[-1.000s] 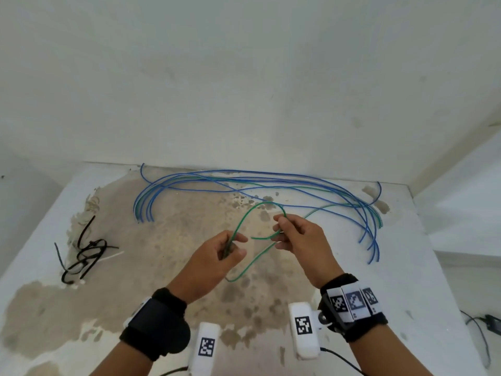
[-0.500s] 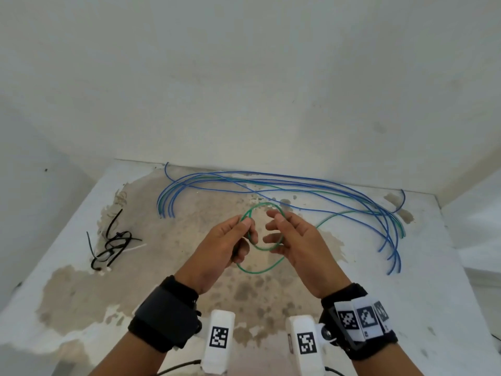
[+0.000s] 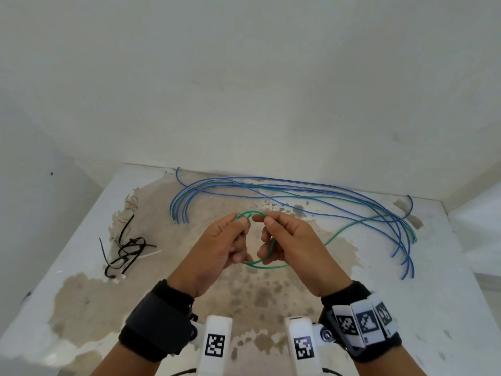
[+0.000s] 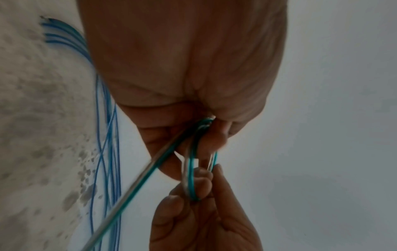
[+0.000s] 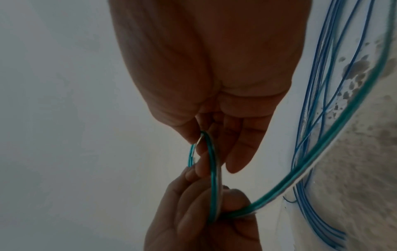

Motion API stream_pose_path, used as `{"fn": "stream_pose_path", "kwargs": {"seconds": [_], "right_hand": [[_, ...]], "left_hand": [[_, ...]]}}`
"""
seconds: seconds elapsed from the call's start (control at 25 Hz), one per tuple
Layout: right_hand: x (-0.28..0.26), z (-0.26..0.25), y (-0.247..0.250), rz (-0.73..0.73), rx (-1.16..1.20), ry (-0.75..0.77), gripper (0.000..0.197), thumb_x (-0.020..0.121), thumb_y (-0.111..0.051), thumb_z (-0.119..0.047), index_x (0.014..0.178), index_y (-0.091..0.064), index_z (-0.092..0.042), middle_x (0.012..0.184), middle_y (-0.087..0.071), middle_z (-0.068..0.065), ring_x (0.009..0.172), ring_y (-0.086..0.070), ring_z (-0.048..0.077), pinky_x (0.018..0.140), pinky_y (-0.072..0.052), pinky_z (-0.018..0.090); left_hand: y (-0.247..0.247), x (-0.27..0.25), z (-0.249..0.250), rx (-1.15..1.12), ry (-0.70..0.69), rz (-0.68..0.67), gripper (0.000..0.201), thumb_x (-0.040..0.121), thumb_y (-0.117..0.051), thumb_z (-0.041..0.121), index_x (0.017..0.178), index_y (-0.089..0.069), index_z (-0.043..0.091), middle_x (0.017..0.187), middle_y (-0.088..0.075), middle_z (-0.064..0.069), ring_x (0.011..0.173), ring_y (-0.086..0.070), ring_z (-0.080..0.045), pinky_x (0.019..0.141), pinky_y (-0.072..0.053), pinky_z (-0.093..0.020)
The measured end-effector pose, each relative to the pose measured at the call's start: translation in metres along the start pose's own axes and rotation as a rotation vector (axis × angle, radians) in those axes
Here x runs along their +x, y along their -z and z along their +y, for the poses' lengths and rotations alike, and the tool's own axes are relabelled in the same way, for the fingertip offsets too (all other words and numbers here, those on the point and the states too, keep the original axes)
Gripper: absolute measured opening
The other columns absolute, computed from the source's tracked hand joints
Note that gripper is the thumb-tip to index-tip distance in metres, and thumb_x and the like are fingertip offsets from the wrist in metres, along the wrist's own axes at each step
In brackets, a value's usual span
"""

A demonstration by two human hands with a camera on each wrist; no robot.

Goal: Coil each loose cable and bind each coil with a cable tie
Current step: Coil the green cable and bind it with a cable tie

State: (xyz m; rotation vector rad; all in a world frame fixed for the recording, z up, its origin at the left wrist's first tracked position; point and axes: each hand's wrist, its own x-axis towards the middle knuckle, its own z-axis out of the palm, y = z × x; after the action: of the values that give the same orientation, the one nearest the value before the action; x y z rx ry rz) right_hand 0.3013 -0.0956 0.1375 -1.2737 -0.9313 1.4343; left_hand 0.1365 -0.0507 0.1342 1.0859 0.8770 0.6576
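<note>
Coiling step: green cable [image 3: 267,265] is pinched in both hands, left hand [image 3: 217,245] and right hand [image 3: 291,245]; next, the trailing length must be wound on.

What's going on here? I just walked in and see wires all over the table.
A person is winding a green cable into a small coil, the left hand and right hand both pinching it. Its tail trails to loose blue cables on the table. Black cable ties lie unused on the left.

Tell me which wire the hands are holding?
The green cable, looped between the left hand and right hand. The blue cables lie untouched on the table.
</note>
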Motion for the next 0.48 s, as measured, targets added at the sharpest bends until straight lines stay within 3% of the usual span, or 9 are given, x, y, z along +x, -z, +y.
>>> {"fn": "stream_pose_path", "kwargs": {"seconds": [0.08, 0.2, 0.36, 0.48], "right_hand": [[0.003, -0.001, -0.017, -0.004, -0.013, -0.009, 0.019, 0.103, -0.055, -0.021, 0.111, -0.071, -0.013, 0.078, -0.060, -0.001, 0.063, -0.066, 0.018, 0.059, -0.056, 0.029], [0.010, -0.001, -0.039, 0.043, -0.073, 0.004, 0.016, 0.098, -0.065, -0.025, 0.105, -0.071, -0.011, 0.080, -0.063, -0.002, 0.062, -0.067, 0.018, 0.054, -0.055, 0.029], [0.015, -0.002, -0.064, 0.102, -0.088, -0.008, 0.015, 0.096, -0.068, -0.024, 0.104, -0.070, -0.012, 0.082, -0.066, 0.000, 0.058, -0.066, 0.016, 0.048, -0.052, 0.028], [0.016, -0.001, -0.074, 0.147, -0.111, -0.011, 0.015, 0.097, -0.068, -0.027, 0.104, -0.071, -0.015, 0.082, -0.068, -0.002, 0.057, -0.065, 0.014, 0.048, -0.051, 0.026]], "left_hand": [[0.013, -0.002, 0.008, 0.091, -0.015, -0.015, 0.028, 0.108, -0.039, 0.020, 0.082, -0.047, 0.013, 0.055, -0.027, 0.008, 0.044, -0.025, -0.007, 0.064, -0.035, -0.035], [0.036, -0.006, 0.019, 0.181, 0.029, -0.054, 0.028, 0.107, -0.039, 0.019, 0.082, -0.049, 0.012, 0.054, -0.029, 0.010, 0.044, -0.026, -0.005, 0.065, -0.037, -0.034], [0.065, -0.005, 0.028, 0.100, 0.135, -0.131, 0.028, 0.107, -0.038, 0.025, 0.085, -0.050, 0.012, 0.059, -0.028, 0.007, 0.052, -0.025, -0.008, 0.067, -0.028, -0.032], [0.076, -0.001, 0.029, 0.063, 0.190, -0.181, 0.035, 0.108, -0.033, 0.031, 0.084, -0.050, 0.012, 0.060, -0.031, 0.006, 0.053, -0.029, -0.009, 0.069, -0.031, -0.031]]}}
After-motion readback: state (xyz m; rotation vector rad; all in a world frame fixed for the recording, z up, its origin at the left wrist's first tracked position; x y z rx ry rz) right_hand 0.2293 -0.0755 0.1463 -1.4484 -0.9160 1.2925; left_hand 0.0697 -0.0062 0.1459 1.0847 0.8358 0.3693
